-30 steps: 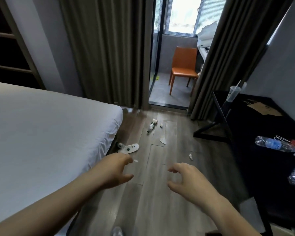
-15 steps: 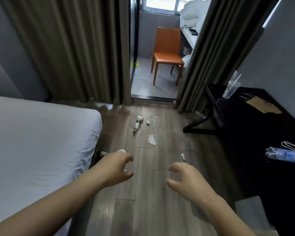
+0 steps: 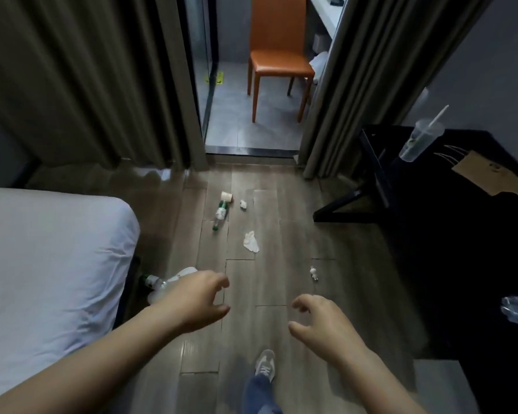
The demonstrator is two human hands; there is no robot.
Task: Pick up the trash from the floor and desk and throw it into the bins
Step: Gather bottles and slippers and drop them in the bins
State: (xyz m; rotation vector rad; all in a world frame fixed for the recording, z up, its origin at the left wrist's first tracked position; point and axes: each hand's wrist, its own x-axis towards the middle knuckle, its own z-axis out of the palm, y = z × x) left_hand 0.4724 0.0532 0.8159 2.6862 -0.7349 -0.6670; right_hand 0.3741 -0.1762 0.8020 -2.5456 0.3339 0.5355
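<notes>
Left hand [image 3: 192, 303], right hand [image 3: 320, 321] hover empty, fingers loosely curled, beside bed [image 3: 51, 258]. Trash strewn past bed's corner: bottle [image 3: 220, 215], tissue [image 3: 251, 242], small scrap [image 3: 314, 273]. Risk: second bottle [image 3: 153, 282] against bed's base, nudged, rolls underneath; light tissue slips loose grip. Bins unseen.

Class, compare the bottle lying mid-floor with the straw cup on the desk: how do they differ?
The bottle lies on its side on the wooden floor; the cup stands on the black desk. The bottle has a green label and cap; the cup carries a white straw. Both are clear plastic drink containers.
</notes>
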